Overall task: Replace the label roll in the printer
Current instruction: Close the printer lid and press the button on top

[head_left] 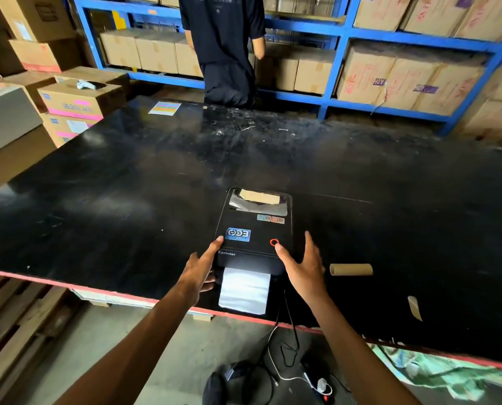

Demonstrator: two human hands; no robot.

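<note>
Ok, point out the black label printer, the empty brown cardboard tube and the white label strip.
Black label printer (pixel 254 229), head view, top cover.
Empty brown cardboard tube (pixel 351 269), head view, mid-length.
White label strip (pixel 244 289), head view, centre.

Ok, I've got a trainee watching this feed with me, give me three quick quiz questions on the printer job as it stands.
1. True or false: the printer lid is open.
2. What lies on the table just to the right of the right hand? A) scissors B) an empty cardboard core C) a full label roll
3. What sticks out of the printer's front slot, beside the left hand?

Key
1. False: the lid is down, with both hands at its front corners.
2. B.
3. A strip of white label paper, hanging toward the table edge.
</note>
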